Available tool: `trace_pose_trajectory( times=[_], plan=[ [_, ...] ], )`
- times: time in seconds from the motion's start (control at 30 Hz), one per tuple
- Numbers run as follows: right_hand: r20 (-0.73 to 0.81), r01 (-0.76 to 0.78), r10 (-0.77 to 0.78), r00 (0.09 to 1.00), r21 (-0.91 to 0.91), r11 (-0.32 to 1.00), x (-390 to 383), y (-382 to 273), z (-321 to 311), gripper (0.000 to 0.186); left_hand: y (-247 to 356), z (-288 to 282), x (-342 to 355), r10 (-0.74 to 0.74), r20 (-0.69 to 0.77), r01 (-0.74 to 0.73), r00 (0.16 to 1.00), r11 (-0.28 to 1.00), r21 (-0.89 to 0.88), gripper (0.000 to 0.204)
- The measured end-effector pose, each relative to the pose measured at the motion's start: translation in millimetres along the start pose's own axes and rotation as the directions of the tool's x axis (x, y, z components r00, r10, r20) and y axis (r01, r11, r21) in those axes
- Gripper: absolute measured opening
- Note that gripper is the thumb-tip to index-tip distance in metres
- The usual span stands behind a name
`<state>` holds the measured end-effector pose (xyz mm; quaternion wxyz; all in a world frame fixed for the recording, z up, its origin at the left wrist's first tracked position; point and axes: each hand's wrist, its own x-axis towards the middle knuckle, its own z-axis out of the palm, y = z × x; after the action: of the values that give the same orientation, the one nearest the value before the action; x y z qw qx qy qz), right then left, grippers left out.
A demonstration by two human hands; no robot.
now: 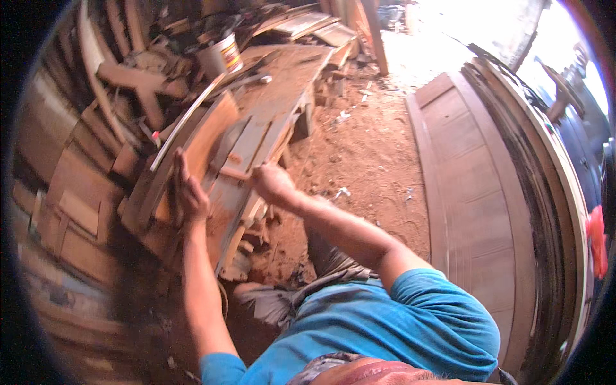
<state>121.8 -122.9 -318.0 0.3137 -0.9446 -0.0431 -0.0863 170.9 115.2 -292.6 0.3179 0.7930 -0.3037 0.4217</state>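
My left hand [191, 192] is open, its fingers stretched out and pressed flat, beside an upright brown board [215, 128] at the left of the workbench [282, 67]. My right hand [273, 184] is closed at the bench's right edge. Its fist meets the end of a short wooden bar [234, 172], but the fingers hide what they grip. Beyond the bar, narrow planks [247, 141] lie lengthwise on the bench. A small wooden block [235, 158] rests just past the bar.
A white bucket [221, 56] and a tool with a pale round end [265, 79] are at the bench's far left. Stacked boards [308, 25] lie at its far end. Sawdust [372, 154] covers the floor. A panelled wooden door [468, 199] leans at the right.
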Motion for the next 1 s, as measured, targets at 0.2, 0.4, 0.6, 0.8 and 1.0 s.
trace_pose_trajectory(
  times=[0.2, 0.4, 0.6, 0.8, 1.0],
  plan=[
    [0.118, 0.262, -0.247, 0.962, -0.136, 0.956, -26.8, -9.3, -44.4, 0.028, -9.1, -25.5, -2.2, -0.193, -0.127, 0.151, 0.973, 0.948, -0.28, 0.05],
    [0.087, 0.369, -0.367, 0.926, -0.01, 0.929, -43.1, -46.4, -62.7, 0.027, 22.1, -52.1, 4.0, -0.416, -0.165, 0.364, 0.894, 0.89, -0.274, 0.032],
    [0.108, 0.432, -0.418, 0.902, -0.194, 0.881, -13.2, -51.0, -23.4, 0.029, 16.0, -49.2, -14.9, -0.379, -0.175, 0.341, 0.909, 0.916, -0.212, 0.027],
    [0.102, 0.461, -0.453, 0.886, -0.085, 0.883, -8.0, -58.0, -43.3, 0.031, 27.1, -69.4, -15.3, -0.345, 0.003, 0.344, 0.939, 0.937, 0.062, 0.024],
    [0.405, 0.65, -0.517, 0.754, -0.573, 0.499, 83.8, -141.8, -103.4, 0.019, 41.7, -92.9, -36.1, -0.539, 0.037, 0.532, 0.841, 0.838, 0.12, 0.027]
  ],
)
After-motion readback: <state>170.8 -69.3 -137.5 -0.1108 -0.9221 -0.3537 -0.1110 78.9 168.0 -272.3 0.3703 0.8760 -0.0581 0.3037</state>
